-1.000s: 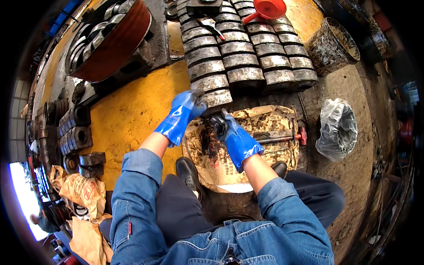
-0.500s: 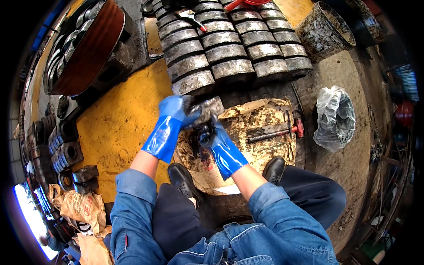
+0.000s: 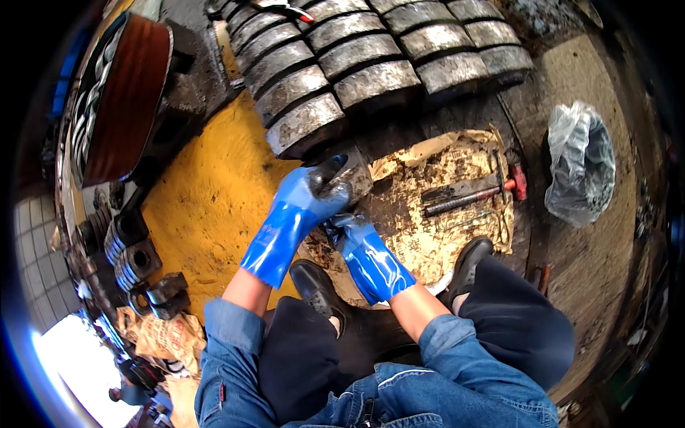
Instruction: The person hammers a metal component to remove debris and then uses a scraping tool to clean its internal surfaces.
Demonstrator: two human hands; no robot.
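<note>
Both my hands wear blue rubber gloves with dark, greasy fingertips. My left hand (image 3: 314, 191) is closed over the near left side of a grey metal block (image 3: 356, 180). The block lies in front of the stacked rows, beside the paper. Just below it my right hand (image 3: 354, 234) is curled, its fingers bent inward close to the left hand. What those fingers hold, if anything, is hidden. Beyond my hands stand rows of similar curved metal blocks (image 3: 377, 80), dull silver on top.
Oil-stained brown paper (image 3: 407, 239) covers the floor before me, with a red-headed hammer (image 3: 471, 196) on it. To the right stands a container lined with clear plastic (image 3: 581, 164). A yellow board (image 3: 214, 207) and a rust-brown drum (image 3: 132, 93) are at left. My shoes flank the paper.
The view has shifted and turned slightly. My left hand has closed further over the metal block. My right hand has drawn back from the block's near edge, and its fingers are curled lower.
</note>
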